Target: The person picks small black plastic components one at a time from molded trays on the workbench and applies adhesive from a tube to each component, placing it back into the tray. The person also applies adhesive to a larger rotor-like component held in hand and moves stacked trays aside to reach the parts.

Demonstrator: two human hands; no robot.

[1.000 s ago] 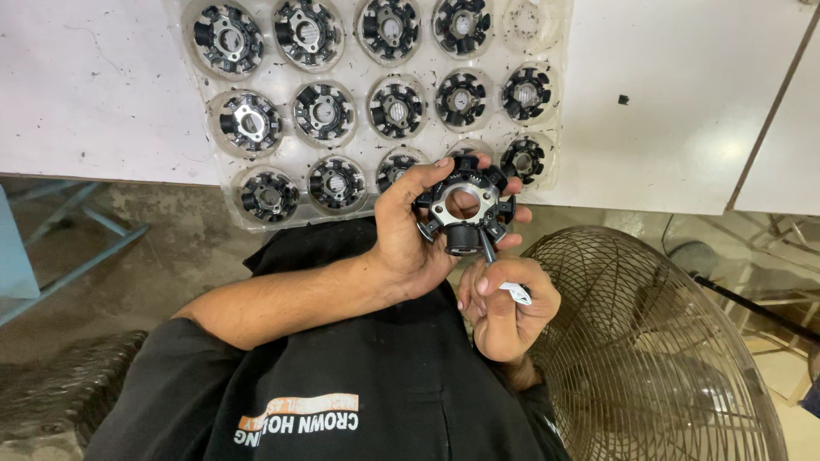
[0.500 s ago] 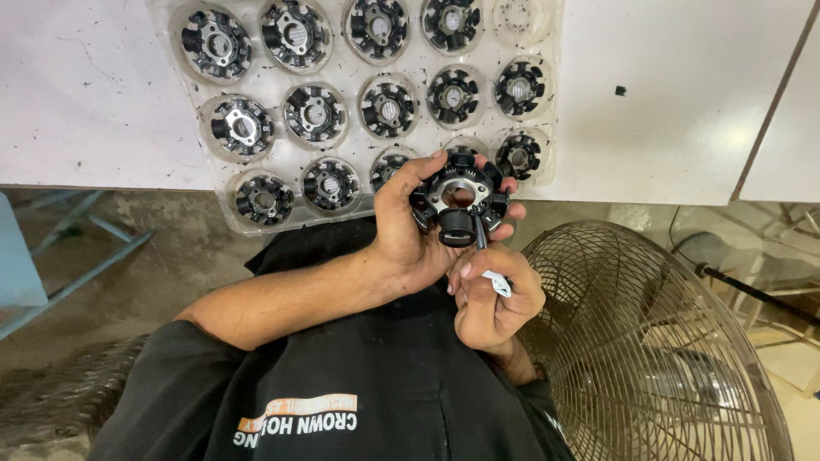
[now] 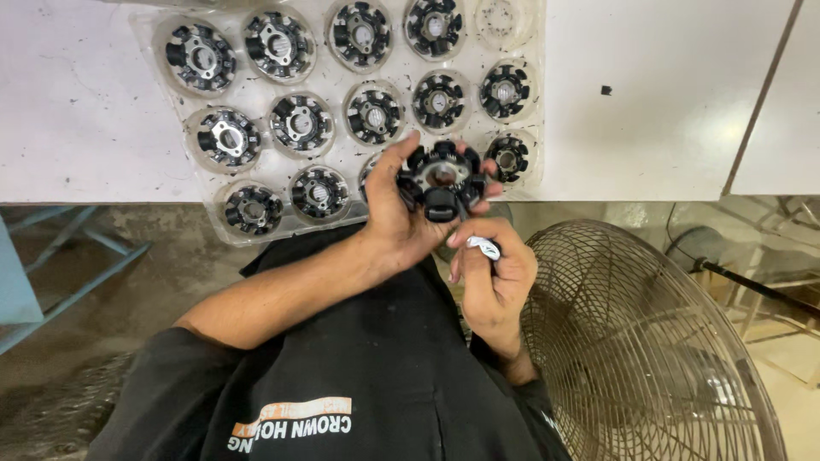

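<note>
There is one view only, from a camera on the person's head, tipped steeply down over the chest and lap. It faces the near edge of the white worktable (image 3: 666,128) at the top of frame, close enough that the forearms fill the middle, with the round wire-mesh fan guard (image 3: 641,341) low at the right.

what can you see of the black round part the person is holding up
The black round part is a ring of dark, plastic-looking lobes around a shiny metal hub with a central hole. The left hand grips it from the side and below, raised over the near edge of the clear tray. The right hand sits just beneath it, pinching something small and white.
</note>
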